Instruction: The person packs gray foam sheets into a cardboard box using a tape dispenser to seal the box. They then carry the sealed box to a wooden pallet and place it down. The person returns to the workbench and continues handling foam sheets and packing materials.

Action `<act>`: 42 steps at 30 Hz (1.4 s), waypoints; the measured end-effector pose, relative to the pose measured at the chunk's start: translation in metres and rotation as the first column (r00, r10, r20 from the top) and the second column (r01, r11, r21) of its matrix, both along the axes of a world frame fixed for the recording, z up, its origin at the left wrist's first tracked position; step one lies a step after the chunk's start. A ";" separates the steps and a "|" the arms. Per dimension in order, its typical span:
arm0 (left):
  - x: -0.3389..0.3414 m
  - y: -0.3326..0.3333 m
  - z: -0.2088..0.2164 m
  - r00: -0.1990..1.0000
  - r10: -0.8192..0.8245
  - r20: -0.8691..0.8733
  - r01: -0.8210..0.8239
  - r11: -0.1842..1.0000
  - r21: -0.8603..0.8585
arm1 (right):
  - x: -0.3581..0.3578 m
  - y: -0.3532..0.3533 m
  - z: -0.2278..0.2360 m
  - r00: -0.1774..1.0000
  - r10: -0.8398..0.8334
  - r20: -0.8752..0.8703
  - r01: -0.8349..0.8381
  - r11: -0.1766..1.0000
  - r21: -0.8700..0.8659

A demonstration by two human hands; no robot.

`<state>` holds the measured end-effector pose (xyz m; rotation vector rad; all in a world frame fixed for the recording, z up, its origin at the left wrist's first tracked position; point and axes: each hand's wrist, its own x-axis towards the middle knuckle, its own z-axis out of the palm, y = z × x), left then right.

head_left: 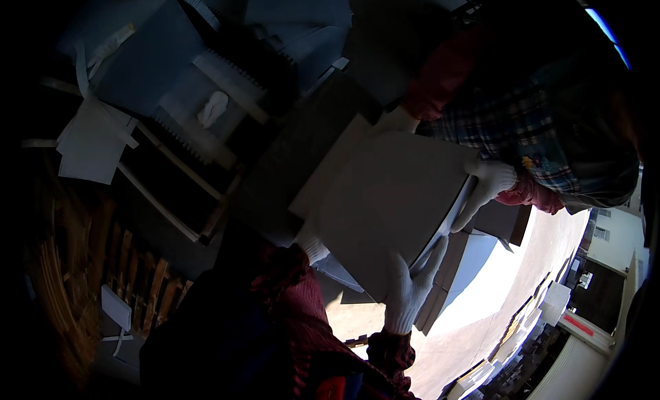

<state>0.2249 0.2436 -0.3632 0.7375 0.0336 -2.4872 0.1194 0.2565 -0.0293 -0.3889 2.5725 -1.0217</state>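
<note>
1. Head view, nearest first: the person's dark red sleeves rise from the lower edge, and both hands wear white knit gloves.
2. The right hand (410,288) lies at the near right corner of a large flat grey slab (392,200). Its fingers are spread along the slab's right edge and its palm is against the near side, so the grip is closed on the slab.
3. The left hand (313,247) is mostly hidden under the slab's near left edge. Only the glove's cuff and knuckles show. It touches the slab, but whether its grip is closed cannot be told.
4. The slab sits in the middle of the picture, held tilted, on top of other slabs (454,262) whose edges show just below and to its right.
5. Across the slab, on the far right, a co-worker in a plaid shirt (529,132) holds the same slab. One gloved hand (489,183) is on the right edge and another gloved hand (395,121) is at the far corner.
6. To the left lie wooden slats (172,187), white packing pieces (93,142) and a wooden pallet (137,276), in deep shade.
7. Low on the right, sunlit pavement (509,290) shows.
</note>
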 end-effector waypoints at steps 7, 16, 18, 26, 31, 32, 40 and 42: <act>0.002 -0.056 0.119 0.963 0.088 0.254 -0.166 0.937 0.307 | -0.047 0.072 -0.027 0.945 0.003 0.328 0.134 0.909 -0.395; 0.052 -0.099 0.254 0.830 0.251 0.498 -0.113 0.950 -0.289 | -0.035 0.081 -0.094 0.635 0.119 0.763 0.449 0.747 -0.490; 0.062 -0.099 0.283 0.773 0.310 0.554 -0.006 0.876 -0.482 | -0.022 0.072 -0.135 0.473 0.155 0.867 0.526 0.740 -0.419; 0.028 -0.039 0.346 0.922 0.375 0.099 -0.293 0.839 -0.458 | -0.006 0.028 -0.167 0.337 0.395 0.854 0.032 0.902 -0.430; 0.028 -0.021 0.304 0.816 0.356 0.456 0.330 0.360 -0.872 | -0.018 0.041 -0.170 0.149 0.985 0.087 -0.952 0.119 0.283; 0.030 -0.016 0.300 0.805 0.359 0.472 0.368 0.320 -0.873 | -0.017 0.048 -0.175 0.132 0.987 0.088 -0.948 0.100 0.302; 0.068 -0.044 0.305 0.727 0.121 0.676 0.603 0.359 -0.712 | -0.013 0.044 -0.194 0.342 0.938 0.059 -0.938 0.337 0.078; 0.071 -0.047 0.302 0.730 0.120 0.672 0.586 0.395 -0.707 | -0.009 0.041 -0.192 0.485 0.862 0.147 -0.841 0.506 -0.191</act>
